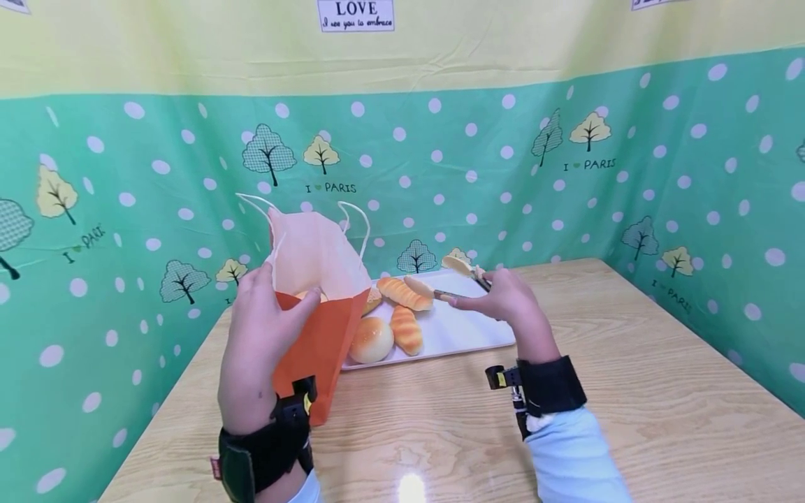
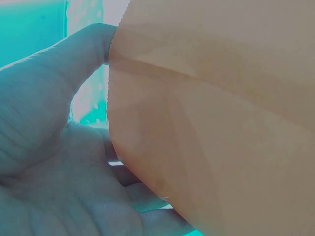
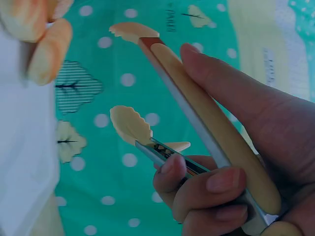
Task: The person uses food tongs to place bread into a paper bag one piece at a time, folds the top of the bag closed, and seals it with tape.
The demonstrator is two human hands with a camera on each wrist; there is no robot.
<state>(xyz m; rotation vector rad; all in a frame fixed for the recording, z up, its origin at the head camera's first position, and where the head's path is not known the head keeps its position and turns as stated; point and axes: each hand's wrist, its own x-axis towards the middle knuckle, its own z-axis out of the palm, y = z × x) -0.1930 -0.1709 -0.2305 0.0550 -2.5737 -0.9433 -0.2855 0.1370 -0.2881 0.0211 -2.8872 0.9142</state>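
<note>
My left hand [image 1: 260, 335] holds the upper edge of an orange paper bag [image 1: 323, 342] with a pale inside and white cord handles. Its thumb lies across the bag's opening and the fingers are at the left side; the bag's wall fills most of the left wrist view. A bread-coloured item shows partly inside the bag. My right hand [image 1: 509, 300] grips a pair of tongs [image 3: 197, 103] with wood-coloured tips; the tips stand apart with nothing between them. In the head view, they hover over a white tray [image 1: 465, 328] near a striped long bread roll [image 1: 405, 293].
A round bun [image 1: 371, 340] and a smaller striped roll [image 1: 407, 330] lie on the tray's left part. Another bread piece [image 1: 372, 300] is half hidden behind the bag. The wooden table [image 1: 453, 426] ends at a green dotted curtain [image 1: 434, 175].
</note>
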